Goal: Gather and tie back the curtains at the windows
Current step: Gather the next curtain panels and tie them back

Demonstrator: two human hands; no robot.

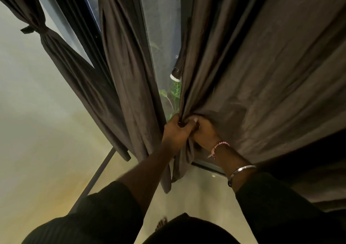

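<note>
A wide dark brown curtain [252,71] hangs on the right and is bunched at its left edge. My left hand [175,129] and my right hand [205,131] sit side by side, both closed on that gathered edge at about mid-height. A loose tie-back strap [175,71] with a pale end dangles from the curtain's edge above my hands. Another brown curtain panel [127,78] hangs loose just left of my hands. Further left, a third curtain [37,28] is cinched with a tie-back.
Between the panels a glass door [161,28] shows green plants [171,95] outside. Pale wall [28,103] lies at left with a dark rod [97,176] slanting across it. The light floor and my bare toes [161,223] show below.
</note>
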